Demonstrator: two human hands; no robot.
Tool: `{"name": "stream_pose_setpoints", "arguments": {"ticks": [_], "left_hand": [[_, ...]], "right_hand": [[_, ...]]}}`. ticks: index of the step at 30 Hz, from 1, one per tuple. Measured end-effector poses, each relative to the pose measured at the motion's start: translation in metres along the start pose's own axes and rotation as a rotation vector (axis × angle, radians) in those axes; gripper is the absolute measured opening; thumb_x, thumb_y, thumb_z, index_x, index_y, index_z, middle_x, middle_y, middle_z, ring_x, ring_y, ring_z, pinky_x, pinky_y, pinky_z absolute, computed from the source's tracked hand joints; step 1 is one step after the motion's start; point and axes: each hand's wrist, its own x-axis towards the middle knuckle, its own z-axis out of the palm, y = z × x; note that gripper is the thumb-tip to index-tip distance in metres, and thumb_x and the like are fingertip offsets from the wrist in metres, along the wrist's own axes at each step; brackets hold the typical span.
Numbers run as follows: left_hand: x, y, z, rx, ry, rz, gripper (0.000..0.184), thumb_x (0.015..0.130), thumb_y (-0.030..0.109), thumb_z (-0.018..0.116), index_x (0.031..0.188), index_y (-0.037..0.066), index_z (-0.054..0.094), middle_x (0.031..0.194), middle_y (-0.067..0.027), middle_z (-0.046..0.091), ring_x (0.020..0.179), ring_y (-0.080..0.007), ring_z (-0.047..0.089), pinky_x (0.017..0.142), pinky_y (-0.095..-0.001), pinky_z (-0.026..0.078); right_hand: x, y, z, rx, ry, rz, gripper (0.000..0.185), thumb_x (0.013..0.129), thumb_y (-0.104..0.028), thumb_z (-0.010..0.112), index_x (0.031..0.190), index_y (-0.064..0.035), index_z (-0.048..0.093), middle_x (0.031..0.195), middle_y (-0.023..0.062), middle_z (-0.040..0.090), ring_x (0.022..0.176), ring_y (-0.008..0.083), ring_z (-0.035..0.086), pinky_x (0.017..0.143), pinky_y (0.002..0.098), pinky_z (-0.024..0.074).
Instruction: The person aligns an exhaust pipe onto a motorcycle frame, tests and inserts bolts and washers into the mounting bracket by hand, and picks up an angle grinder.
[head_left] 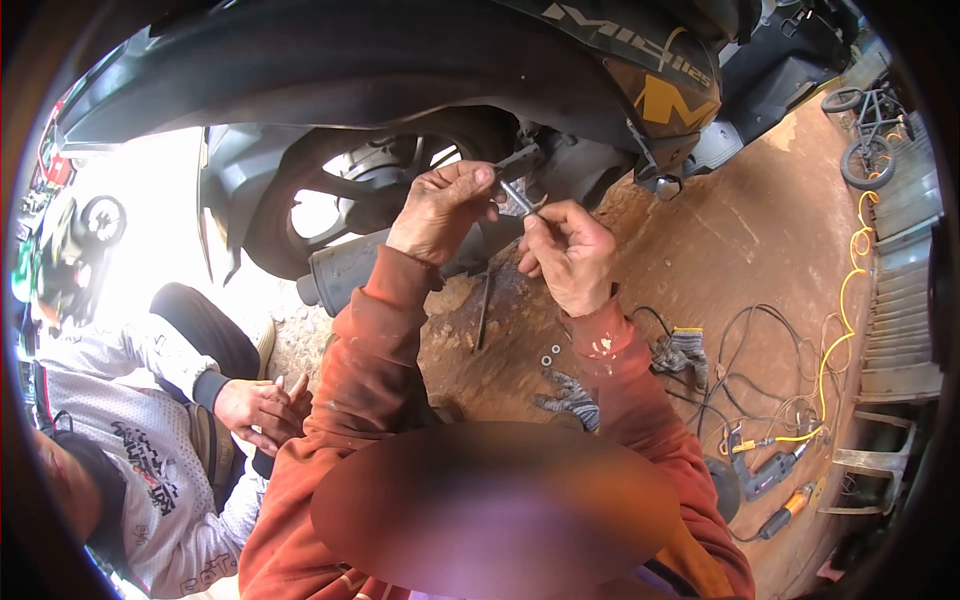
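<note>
Silver-grey metal forms the pin (518, 198), a slender straight piece located in the air between the 2 hands, beneath the lower edge of the scooter body (400, 75). Long axis: diagonal in the view, running from the upper left, at the left hand (445, 210), to the lower right, at the right hand (568, 250). Left hand: closed, fingertips pinching the upper-left end. Right hand: closed, thumb and forefinger gripping the lower-right end. Only the middle length of the pin is exposed.

Markings: white stylised lettering on the body panel includes "125"; a large yellow "M" (675, 103) appears below it. Dark print on the co-worker's white shirt (150, 450) is not legible.

Clearances: the rear wheel (290, 165) and the muffler (350, 268) lie to the left of and behind the left hand, leaving little room on that side. Bare brown ground (750, 240) extends to the right of the right hand, giving open room as far as the corrugated metal sheet (905, 300). Below the hands, on the ground: 1 dark rod (484, 312), 2 washers (551, 355) near each other, and 2 gloves (572, 398), well apart from the pin.
</note>
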Motion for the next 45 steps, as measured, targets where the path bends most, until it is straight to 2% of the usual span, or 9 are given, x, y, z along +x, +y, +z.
{"name": "stream_pose_setpoints", "arguments": {"ticks": [2, 10, 15, 19, 25, 34, 37, 42, 45], "left_hand": [[-0.002, 0.002, 0.002, 0.003, -0.024, 0.018, 0.026, 0.086, 0.019, 0.072, 0.098, -0.003, 0.067, 0.086, -0.0072, 0.067, 0.076, -0.0162, 0.063, 0.063, -0.0298, 0.050], [0.001, -0.006, 0.005, 0.029, 0.102, -0.014, 0.022, 0.089, 0.018, 0.067, 0.104, 0.001, 0.067, 0.088, -0.0054, 0.066, 0.079, -0.0149, 0.061, 0.064, -0.0293, 0.049], [-0.002, 0.002, 0.018, -0.076, 0.034, -0.011, 0.019, 0.088, 0.020, 0.070, 0.094, 0.002, 0.066, 0.083, -0.0034, 0.064, 0.075, -0.0144, 0.060, 0.063, -0.0292, 0.049], [0.001, -0.005, 0.013, -0.015, 0.124, -0.021, 0.023, 0.087, 0.020, 0.070, 0.097, 0.000, 0.066, 0.086, -0.0053, 0.065, 0.076, -0.0138, 0.060, 0.067, -0.0297, 0.049], [-0.003, 0.006, 0.016, -0.050, -0.008, 0.004, 0.032, 0.093, 0.032, 0.062, 0.102, 0.001, 0.065, 0.102, -0.0085, 0.066, 0.090, -0.0175, 0.062, 0.074, -0.0315, 0.050], [-0.007, -0.006, 0.014, 0.005, -0.018, 0.033, 0.033, 0.092, 0.026, 0.065, 0.110, -0.001, 0.063, 0.105, -0.0108, 0.068, 0.088, -0.0141, 0.064, 0.075, -0.0301, 0.051], [-0.004, -0.021, 0.011, 0.245, 0.028, 0.008, 0.023, 0.096, 0.020, 0.059, 0.099, -0.002, 0.067, 0.077, -0.0072, 0.067, 0.073, -0.0094, 0.061, 0.063, -0.0242, 0.048], [-0.010, 0.003, 0.013, 0.925, -0.128, -0.167, 0.020, 0.094, 0.018, 0.059, 0.094, 0.000, 0.068, 0.075, -0.0119, 0.067, 0.072, -0.0109, 0.061, 0.063, -0.0303, 0.047], [-0.013, -0.007, 0.019, 1.151, -0.273, 0.104, 0.019, 0.091, 0.015, 0.062, 0.085, -0.003, 0.066, 0.078, -0.0094, 0.067, 0.072, -0.0188, 0.062, 0.067, -0.0359, 0.048]], "right_hand": [[0.000, -0.004, -0.001, 0.271, -0.049, 0.304, 0.009, 0.089, -0.006, 0.064, 0.088, 0.0008, 0.058, 0.067, 0.0015, 0.061, 0.055, 0.0063, 0.057, 0.049, 0.0192, 0.0467], [-0.005, 0.015, 0.008, -0.017, 0.024, -0.001, 0.008, 0.089, -0.008, 0.064, 0.091, -0.0014, 0.060, 0.067, 0.0029, 0.061, 0.054, 0.0081, 0.059, 0.047, 0.0227, 0.0485], [0.001, 0.009, -0.005, 0.599, -0.081, 0.433, 0.012, 0.092, -0.010, 0.062, 0.089, -0.0003, 0.058, 0.070, 0.0058, 0.062, 0.054, 0.0101, 0.060, 0.046, 0.0227, 0.0484], [-0.004, 0.019, 0.006, 0.259, -0.020, 0.168, 0.016, 0.093, -0.015, 0.061, 0.091, 0.0002, 0.057, 0.071, 0.0088, 0.063, 0.052, 0.0126, 0.060, 0.044, 0.0233, 0.0479], [-0.002, 0.015, 0.006, 0.597, -0.050, 0.414, 0.016, 0.093, -0.015, 0.062, 0.094, 0.0006, 0.058, 0.072, 0.0093, 0.063, 0.052, 0.0138, 0.060, 0.044, 0.0238, 0.0480], [-0.006, 0.024, 0.019, 0.581, 0.043, 0.343, 0.021, 0.093, -0.020, 0.064, 0.096, -0.0001, 0.058, 0.073, 0.0094, 0.063, 0.053, 0.0154, 0.062, 0.046, 0.0264, 0.0493], [0.000, 0.018, 0.009, 0.352, -0.081, 0.342, 0.028, 0.093, -0.027, 0.064, 0.097, 0.0007, 0.060, 0.073, 0.0096, 0.064, 0.055, 0.0154, 0.063, 0.047, 0.0252, 0.0504], [0.012, 0.016, -0.023, 0.015, 0.017, 0.255, 0.034, 0.093, -0.030, 0.063, 0.102, 0.0027, 0.063, 0.076, 0.0078, 0.063, 0.053, 0.0100, 0.058, 0.044, 0.0205, 0.0451], [0.010, 0.024, -0.021, 0.002, -0.092, 0.312, 0.028, 0.093, -0.025, 0.063, 0.101, 0.0021, 0.062, 0.075, 0.0056, 0.061, 0.053, 0.0087, 0.055, 0.042, 0.0200, 0.0420]]}}
